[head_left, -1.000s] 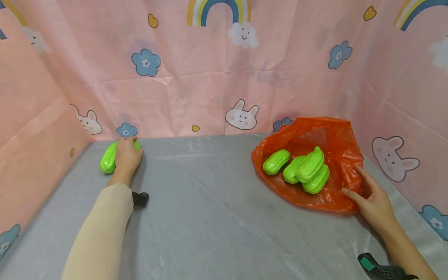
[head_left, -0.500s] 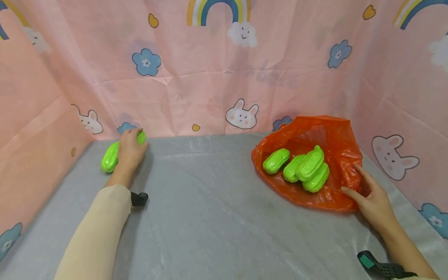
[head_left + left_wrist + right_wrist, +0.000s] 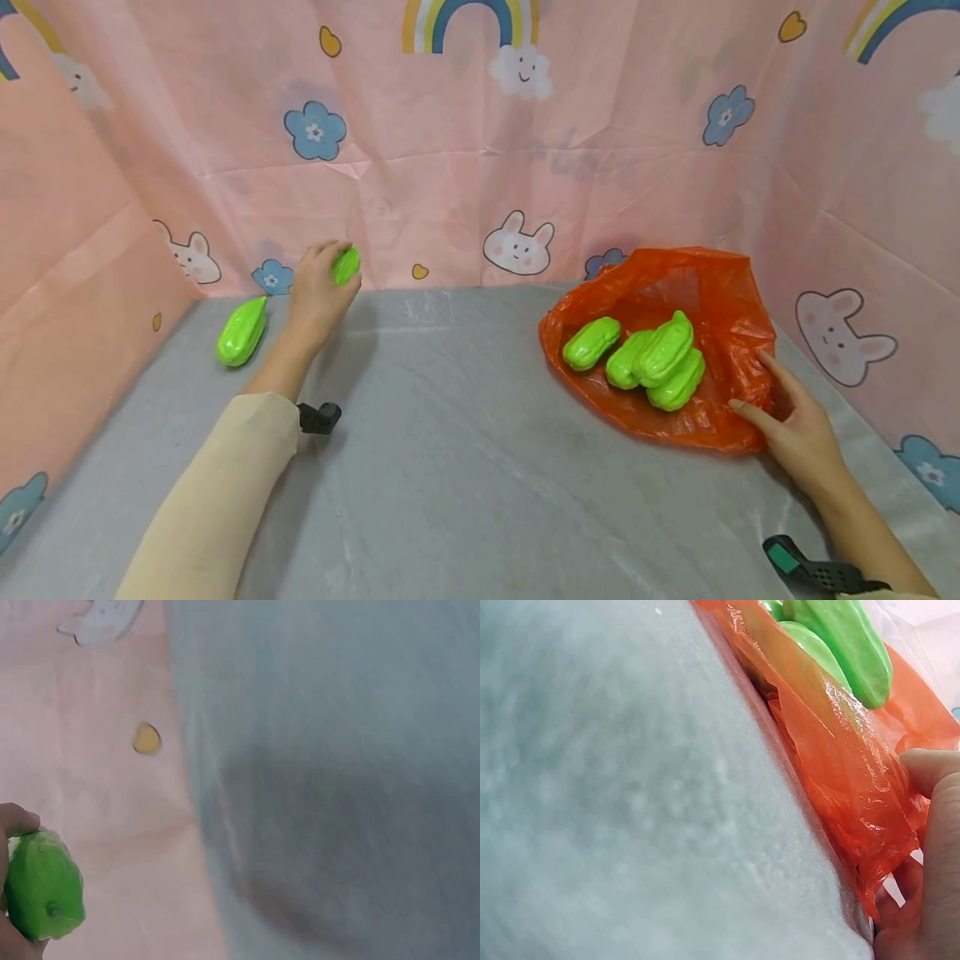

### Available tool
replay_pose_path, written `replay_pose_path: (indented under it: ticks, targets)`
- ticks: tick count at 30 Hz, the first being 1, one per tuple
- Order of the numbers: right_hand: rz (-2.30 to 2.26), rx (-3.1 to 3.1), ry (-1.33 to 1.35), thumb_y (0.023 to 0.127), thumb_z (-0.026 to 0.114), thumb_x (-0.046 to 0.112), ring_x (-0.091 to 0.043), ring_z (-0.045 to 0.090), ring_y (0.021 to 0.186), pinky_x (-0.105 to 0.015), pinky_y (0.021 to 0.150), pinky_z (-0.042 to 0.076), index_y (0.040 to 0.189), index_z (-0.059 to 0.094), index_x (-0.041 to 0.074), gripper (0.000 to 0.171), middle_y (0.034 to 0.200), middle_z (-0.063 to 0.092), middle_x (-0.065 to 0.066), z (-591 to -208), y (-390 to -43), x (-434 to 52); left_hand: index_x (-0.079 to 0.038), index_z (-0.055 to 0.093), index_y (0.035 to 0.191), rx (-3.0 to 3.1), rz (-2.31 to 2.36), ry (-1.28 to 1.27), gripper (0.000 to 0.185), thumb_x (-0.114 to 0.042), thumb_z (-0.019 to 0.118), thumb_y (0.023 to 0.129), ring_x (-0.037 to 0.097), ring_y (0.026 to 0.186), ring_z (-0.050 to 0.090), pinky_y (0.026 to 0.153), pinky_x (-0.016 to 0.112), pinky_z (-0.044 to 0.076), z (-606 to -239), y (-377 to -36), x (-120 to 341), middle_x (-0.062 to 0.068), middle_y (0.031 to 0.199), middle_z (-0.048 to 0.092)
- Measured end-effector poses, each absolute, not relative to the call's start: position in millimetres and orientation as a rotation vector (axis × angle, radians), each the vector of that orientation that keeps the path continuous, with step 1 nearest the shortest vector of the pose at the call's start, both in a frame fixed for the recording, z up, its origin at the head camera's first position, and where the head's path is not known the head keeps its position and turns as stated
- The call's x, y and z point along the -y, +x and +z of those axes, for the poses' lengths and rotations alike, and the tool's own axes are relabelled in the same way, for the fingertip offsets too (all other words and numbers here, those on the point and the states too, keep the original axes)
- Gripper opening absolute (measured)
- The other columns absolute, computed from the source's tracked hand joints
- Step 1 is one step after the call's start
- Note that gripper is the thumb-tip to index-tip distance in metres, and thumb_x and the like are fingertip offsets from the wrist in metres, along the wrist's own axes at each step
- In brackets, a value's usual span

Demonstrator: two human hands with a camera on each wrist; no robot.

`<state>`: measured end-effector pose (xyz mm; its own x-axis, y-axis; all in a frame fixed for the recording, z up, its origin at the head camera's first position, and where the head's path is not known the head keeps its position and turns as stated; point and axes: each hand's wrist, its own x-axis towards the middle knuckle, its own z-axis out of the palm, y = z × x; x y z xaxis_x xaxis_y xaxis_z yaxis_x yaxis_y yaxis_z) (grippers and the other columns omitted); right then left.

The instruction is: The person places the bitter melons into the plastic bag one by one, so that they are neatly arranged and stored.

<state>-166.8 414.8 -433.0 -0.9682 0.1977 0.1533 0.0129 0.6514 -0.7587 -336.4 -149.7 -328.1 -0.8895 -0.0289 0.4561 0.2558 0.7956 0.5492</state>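
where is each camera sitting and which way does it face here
Head: worn on the head, looking forward and down at the grey table; both forearms show, left hand lifting a green vegetable, right hand at the orange bag.
Left wrist: looks past the palm at the pink backdrop; fingertips show.
Right wrist: low over the table, facing the bag; fingers show.
Shared: the held vegetable appears in the head and left wrist views, the bag in the head and right wrist views.
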Motion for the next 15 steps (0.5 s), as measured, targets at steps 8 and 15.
replay_pose_path:
  ticks: [8,15]
  targets:
    - [1.196,2.65,-0.174,0.101,0.061,0.035,-0.037,0.026,0.151,0.006,0.09,0.029,0.163,0.011,0.036,0.079,0.169,0.019,-0.017,-432.8,-167.8,-414.4,-0.005,0.059,0.138,2.453,-0.968,-0.291,0.049,-0.007,0.07,0.091,0.037,0.131,0.053,0.108,0.051,0.048,-315.7,-330.4,118.7,0.017,0.145,0.054]
    - [1.196,2.653,-0.179,0.1,0.061,0.036,-0.038,0.027,0.15,0.006,0.088,0.03,0.162,0.012,0.037,0.08,0.168,0.02,-0.018,-432.4,-167.3,-415.8,-0.005,0.06,0.138,2.417,-1.011,-0.424,0.049,-0.007,0.072,0.09,0.035,0.129,0.055,0.105,0.048,0.051,-308.6,-324.5,88.5,0.013,0.145,0.054]
